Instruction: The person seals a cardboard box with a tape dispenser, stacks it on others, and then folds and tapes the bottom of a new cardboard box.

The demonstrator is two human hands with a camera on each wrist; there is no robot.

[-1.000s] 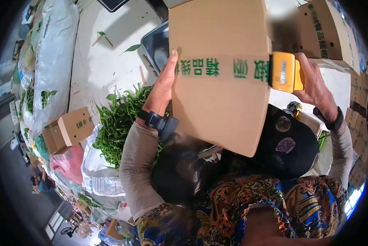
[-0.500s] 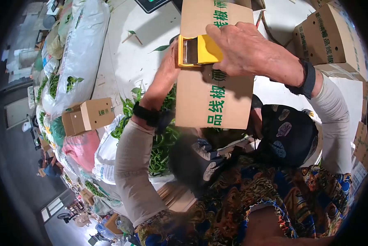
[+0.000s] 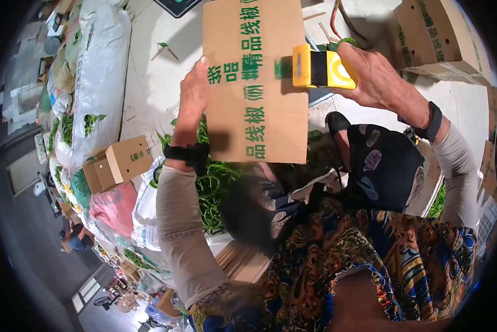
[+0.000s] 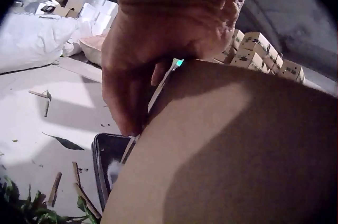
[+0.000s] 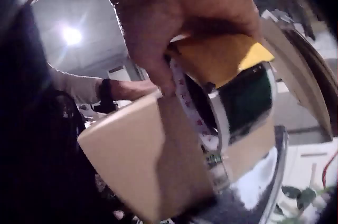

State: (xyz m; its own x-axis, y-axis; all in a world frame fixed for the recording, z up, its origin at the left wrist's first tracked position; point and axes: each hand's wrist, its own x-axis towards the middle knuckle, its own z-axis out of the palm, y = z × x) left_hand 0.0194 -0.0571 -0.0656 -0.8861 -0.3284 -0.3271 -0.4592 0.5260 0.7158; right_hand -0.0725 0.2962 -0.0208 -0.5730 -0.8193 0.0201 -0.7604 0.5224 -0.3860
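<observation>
A cardboard box (image 3: 259,127) with green printing stands in front of the body. My left hand (image 3: 194,88) grips its left edge; in the left wrist view the fingers (image 4: 127,108) wrap over the side of the box. My right hand (image 3: 378,77) holds a yellow tape dispenser (image 3: 341,76) at the box's right edge. A shiny strip of tape (image 3: 284,67) lies on the box beside the dispenser. In the right wrist view, the tape roll with red marks (image 5: 193,105) sits inside the dispenser (image 5: 227,57), whose front end is right at the box's edge.
Green chili peppers (image 3: 218,193) lie heaped below the left forearm. Another printed carton (image 3: 434,41) stands at the far right, and a small open box (image 3: 127,159) at the left. A dark flat device (image 3: 177,4) lies at the back, near long white sacks (image 3: 101,72).
The box has turned, so a different printed face shows. The dispenser first went from the right side to the box's left edge, then back across to its right edge.
</observation>
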